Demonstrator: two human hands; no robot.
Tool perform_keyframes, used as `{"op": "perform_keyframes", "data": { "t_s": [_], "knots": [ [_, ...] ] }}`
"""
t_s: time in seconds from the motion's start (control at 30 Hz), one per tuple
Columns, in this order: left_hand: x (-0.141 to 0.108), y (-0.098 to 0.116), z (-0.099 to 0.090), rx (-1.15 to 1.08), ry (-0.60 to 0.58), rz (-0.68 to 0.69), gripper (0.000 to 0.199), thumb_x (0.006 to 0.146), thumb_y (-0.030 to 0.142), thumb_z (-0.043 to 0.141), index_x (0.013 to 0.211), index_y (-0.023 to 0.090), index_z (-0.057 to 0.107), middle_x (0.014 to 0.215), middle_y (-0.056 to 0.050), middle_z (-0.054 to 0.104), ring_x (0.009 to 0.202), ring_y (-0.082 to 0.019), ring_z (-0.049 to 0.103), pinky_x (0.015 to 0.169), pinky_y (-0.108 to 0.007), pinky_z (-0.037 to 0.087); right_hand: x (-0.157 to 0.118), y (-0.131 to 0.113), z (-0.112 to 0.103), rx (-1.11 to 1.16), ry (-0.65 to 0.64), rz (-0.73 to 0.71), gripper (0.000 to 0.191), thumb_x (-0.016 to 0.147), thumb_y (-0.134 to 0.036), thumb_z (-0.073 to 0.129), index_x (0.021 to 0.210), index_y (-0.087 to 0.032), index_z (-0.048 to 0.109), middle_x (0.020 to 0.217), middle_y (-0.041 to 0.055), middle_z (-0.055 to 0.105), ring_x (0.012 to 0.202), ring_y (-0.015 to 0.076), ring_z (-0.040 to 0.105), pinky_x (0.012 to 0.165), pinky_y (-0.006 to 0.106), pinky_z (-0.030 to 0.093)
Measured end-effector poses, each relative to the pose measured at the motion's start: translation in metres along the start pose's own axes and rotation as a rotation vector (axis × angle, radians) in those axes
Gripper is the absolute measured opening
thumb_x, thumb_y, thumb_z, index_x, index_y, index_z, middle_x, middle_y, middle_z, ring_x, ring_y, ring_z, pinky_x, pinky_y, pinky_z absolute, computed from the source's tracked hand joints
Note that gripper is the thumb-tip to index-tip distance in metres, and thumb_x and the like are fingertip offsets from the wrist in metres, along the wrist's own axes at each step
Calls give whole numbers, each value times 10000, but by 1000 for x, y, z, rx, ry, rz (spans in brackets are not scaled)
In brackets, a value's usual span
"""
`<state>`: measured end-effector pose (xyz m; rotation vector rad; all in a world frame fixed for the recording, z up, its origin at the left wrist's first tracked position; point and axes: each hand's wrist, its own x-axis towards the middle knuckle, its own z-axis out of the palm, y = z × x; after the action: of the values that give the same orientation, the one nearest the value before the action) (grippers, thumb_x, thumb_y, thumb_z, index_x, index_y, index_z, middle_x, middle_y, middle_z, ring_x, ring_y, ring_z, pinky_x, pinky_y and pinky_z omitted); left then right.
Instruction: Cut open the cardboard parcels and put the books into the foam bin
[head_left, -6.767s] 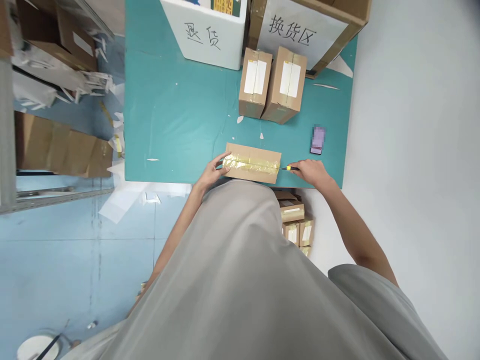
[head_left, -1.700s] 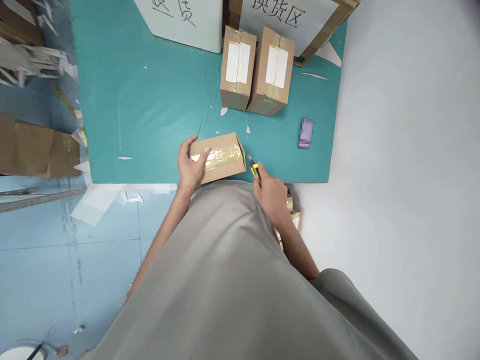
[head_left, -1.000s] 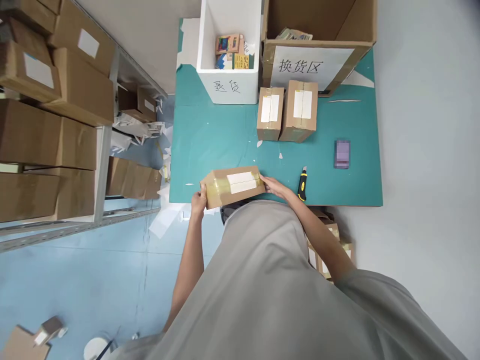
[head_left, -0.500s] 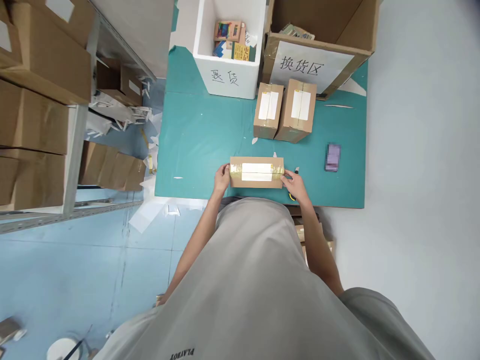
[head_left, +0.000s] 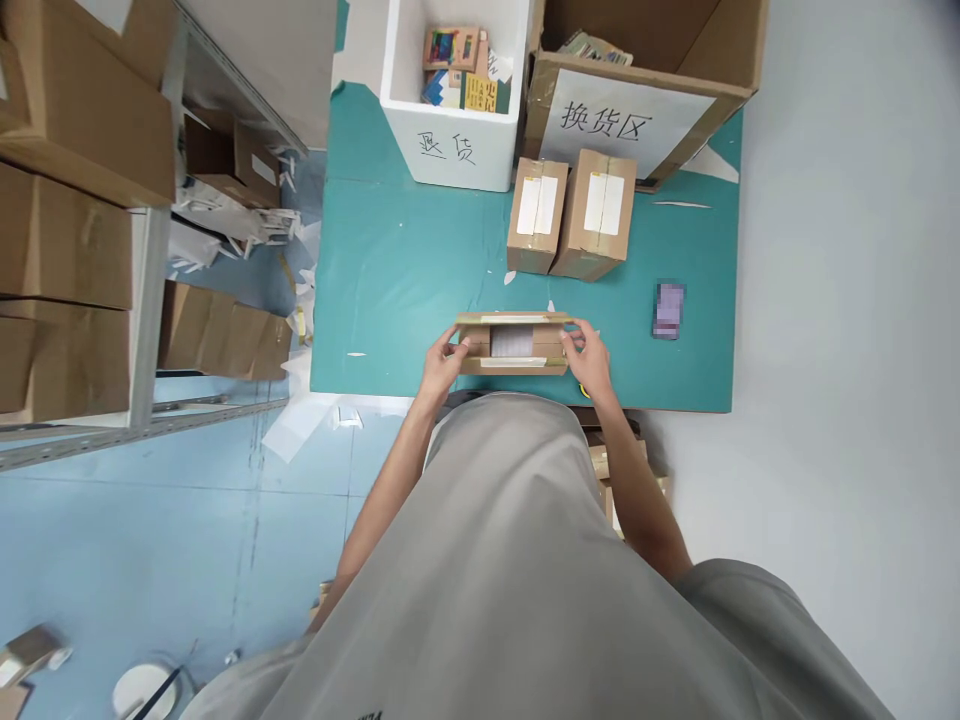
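Note:
A long cardboard box lies at the near edge of the green table. Its two long top flaps stand parted, and something pale shows inside between the inner flaps. At the box's left end, my left hand grips the cardboard between thumb and fingers. My right hand pinches the right end in the same way. Two taped boxes with white labels, a smaller one and a larger one, stand side by side beyond it.
A white bin with books and a large open carton stand at the table's far side. To the right lies a phone. Shelves at the left hold stacked cartons. Paper scraps litter the floor.
The box's top has come open along its middle, its label split into two strips. Both hands have moved from the ends onto the parted flaps. The view has shifted slightly.

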<state>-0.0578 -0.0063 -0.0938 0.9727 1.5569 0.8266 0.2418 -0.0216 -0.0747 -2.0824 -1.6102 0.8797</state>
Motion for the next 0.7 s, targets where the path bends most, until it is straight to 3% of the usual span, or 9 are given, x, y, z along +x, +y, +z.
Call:
{"op": "perform_keyframes", "data": {
  "t_s": [0.1, 0.2, 0.3, 0.4, 0.47, 0.53, 0.63, 0.7],
  "knots": [
    [-2, 4, 2, 126, -15, 116, 626, 903, 383, 717, 1484, 160, 656, 904, -64, 751, 968, -242, 707, 1033, -436, 559, 0, -7, -7, -82, -19, -45, 559, 1126, -473, 359, 1587, -213, 539, 1190, 107, 776, 985, 247, 728, 939, 344, 525],
    [-6, 0, -3, 198, -111, 185, 757, 845, 257, 712, 1581, 175, 552, 1226, -141, 739, 1242, -302, 673, 1078, -468, 557, 7, -19, -9, -227, -77, -53, 664, 1122, -488, 397, 1723, -213, 330, 1122, 115, 775, 1016, 290, 712, 951, 367, 510],
    [-16, -6, -10, 349, -220, 248, 915, 774, 180, 765, 1639, 228, 470, 1638, -192, 471, 1534, -370, 461, 1202, -533, 471, 17, -35, -3, -385, -111, 11, 956, 1039, -595, 581, 1766, -183, 115, 1239, 186, 722, 1036, 344, 711, 932, 400, 521],
    [-28, -1, -4, 618, -246, 324, 965, 779, 132, 800, 1664, 268, 438, 1811, -176, 114, 1666, -445, 171, 1307, -629, 283, 22, -52, 14, -505, -93, 71, 1163, 968, -636, 683, 1759, -153, -19, 1397, 271, 603, 1023, 361, 723, 902, 420, 547],
    [-31, 9, 9, 773, -257, 412, 920, 798, 96, 784, 1640, 301, 476, 1835, -121, 23, 1683, -457, -18, 1320, -686, 189, 22, -62, 26, -554, -71, 93, 1171, 973, -580, 692, 1751, -135, -63, 1438, 296, 547, 1026, 356, 731, 881, 412, 565],
    [-30, 20, 25, 891, -280, 503, 782, 816, 76, 762, 1542, 309, 592, 1841, -75, 49, 1680, -436, -106, 1320, -724, 112, 22, -71, 34, -574, -59, 120, 1125, 993, -502, 668, 1747, -114, -71, 1455, 310, 517, 1032, 346, 737, 866, 400, 579],
    [-25, 32, 37, 1004, -285, 530, 432, 882, 187, 771, 1311, 220, 736, 1834, -114, 91, 1682, -447, -61, 1310, -756, 59, 20, -78, 29, -551, -78, 151, 1034, 1008, -444, 620, 1752, -106, -13, 1464, 309, 520, 1020, 331, 746, 866, 402, 583],
    [-24, 35, 32, 1043, -247, 523, 394, 906, 295, 788, 1284, 195, 742, 1827, -152, 96, 1679, -464, -40, 1305, -762, 74, 16, -75, 15, -506, -96, 160, 954, 1022, -465, 587, 1756, -131, 78, 1432, 279, 578, 1035, 349, 743, 882, 422, 574]
  ]
}}
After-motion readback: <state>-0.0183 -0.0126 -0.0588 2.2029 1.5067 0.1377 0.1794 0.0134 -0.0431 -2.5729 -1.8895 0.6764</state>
